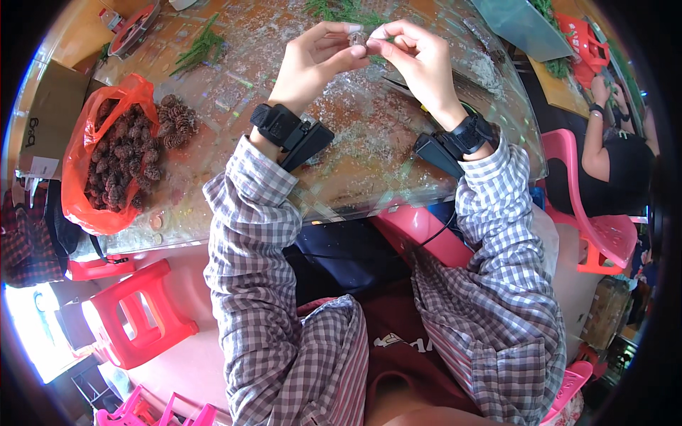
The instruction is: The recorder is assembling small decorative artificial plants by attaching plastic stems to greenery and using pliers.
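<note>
Over the far part of the table, my left hand (311, 62) and my right hand (425, 62) meet. Between their fingertips is a small, greyish-brown roundish thing (358, 40), too small to name. The left thumb and forefinger close on it from one side, while the right thumb and forefinger pinch it from the other. Green sprigs (334, 10) lie just beyond the hands. Each wrist wears a black strap with a black device attached.
An orange plastic bag (74, 177) of pine cones (124, 156) lies at the left, with loose cones (176, 121) beside it. Another green sprig (202, 46) rests on the powder-strewn table (355, 170). A grey bin (522, 28) stands far right; a person (604, 149) sits beyond the right edge.
</note>
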### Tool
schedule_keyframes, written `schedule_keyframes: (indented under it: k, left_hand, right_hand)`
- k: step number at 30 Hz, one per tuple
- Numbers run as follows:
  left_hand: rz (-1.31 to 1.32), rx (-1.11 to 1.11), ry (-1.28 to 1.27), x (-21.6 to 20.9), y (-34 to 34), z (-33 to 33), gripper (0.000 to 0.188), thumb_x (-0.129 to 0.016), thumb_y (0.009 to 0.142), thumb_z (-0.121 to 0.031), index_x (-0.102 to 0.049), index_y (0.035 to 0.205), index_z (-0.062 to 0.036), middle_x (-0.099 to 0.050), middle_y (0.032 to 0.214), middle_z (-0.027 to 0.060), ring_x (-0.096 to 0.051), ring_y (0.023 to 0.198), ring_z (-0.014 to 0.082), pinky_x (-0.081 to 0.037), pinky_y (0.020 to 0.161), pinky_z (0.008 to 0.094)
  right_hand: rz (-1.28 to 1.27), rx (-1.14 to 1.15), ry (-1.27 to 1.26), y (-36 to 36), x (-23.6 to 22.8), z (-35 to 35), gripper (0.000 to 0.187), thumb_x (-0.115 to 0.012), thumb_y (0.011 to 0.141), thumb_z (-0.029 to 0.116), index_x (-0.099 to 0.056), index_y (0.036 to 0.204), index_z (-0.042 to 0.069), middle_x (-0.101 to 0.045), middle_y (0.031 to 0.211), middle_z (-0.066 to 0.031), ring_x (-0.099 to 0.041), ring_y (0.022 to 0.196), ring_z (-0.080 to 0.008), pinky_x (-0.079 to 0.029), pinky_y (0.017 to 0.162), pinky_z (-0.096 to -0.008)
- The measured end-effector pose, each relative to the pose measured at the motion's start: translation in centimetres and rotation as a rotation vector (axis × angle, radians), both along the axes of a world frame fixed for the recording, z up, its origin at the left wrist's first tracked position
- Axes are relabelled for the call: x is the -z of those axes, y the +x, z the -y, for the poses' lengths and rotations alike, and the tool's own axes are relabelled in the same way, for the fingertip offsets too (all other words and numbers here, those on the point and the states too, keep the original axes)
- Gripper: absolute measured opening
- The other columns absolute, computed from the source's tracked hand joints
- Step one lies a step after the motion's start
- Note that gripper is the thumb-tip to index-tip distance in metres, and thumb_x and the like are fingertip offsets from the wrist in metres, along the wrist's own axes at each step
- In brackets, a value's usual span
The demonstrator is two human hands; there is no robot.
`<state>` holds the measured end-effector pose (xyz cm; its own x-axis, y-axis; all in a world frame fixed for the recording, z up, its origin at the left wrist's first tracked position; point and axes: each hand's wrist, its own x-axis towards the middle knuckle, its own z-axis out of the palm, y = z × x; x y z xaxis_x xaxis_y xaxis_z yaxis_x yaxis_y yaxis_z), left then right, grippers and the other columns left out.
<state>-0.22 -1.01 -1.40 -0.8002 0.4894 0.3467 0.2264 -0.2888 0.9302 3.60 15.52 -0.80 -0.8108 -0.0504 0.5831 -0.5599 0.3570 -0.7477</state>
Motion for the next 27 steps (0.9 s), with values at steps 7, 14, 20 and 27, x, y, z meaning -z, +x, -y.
schedule_keyframes:
  k: [7,14,20,27]
  left_hand:
    - [0.095,0.095,0.198,0.6,-0.5,0.5,0.026,-0.05,0.085,-0.006,-0.05,0.109,0.0052,-0.057,0.095,0.0113,-0.058,0.089,0.0205,-0.051,0.081,0.0315]
    - [0.192,0.068,0.269,0.2,-0.6,0.7,0.027,-0.047,0.088,-0.01,-0.05,0.108,0.0069,-0.057,0.096,0.0121,-0.058,0.089,0.0209,-0.05,0.082,0.0304]
    - [0.217,0.115,0.317,0.7,-1.0,0.8,0.028,-0.044,0.089,-0.014,-0.051,0.106,0.0073,-0.057,0.097,0.0143,-0.058,0.089,0.0219,-0.05,0.082,0.0297]
    - [0.246,0.21,0.307,0.5,-0.8,1.0,0.029,-0.043,0.09,-0.016,-0.052,0.105,0.0066,-0.058,0.096,0.0153,-0.058,0.091,0.0248,-0.05,0.081,0.0302]
  right_hand:
    - [-0.064,-0.012,-0.035,0.1,0.0,0.3,0.009,-0.058,0.081,0.007,-0.059,0.087,0.001,-0.056,0.067,0.0035,-0.043,0.059,0.0019,-0.03,0.049,-0.0141]
    - [0.012,0.035,-0.104,0.4,-0.4,0.1,0.01,-0.059,0.081,0.011,-0.06,0.087,0.002,-0.052,0.064,0.0055,-0.039,0.055,0.0009,-0.029,0.047,-0.015]
    - [0.006,0.032,-0.143,0.2,-0.4,0.3,0.011,-0.059,0.081,0.013,-0.06,0.087,0.003,-0.049,0.061,0.0064,-0.036,0.051,0.0003,-0.028,0.046,-0.0154]
    - [0.018,0.0,-0.197,0.2,-0.4,0.2,0.012,-0.059,0.081,0.012,-0.06,0.088,0.003,-0.052,0.062,0.0055,-0.037,0.051,0.0,-0.028,0.045,-0.0156]
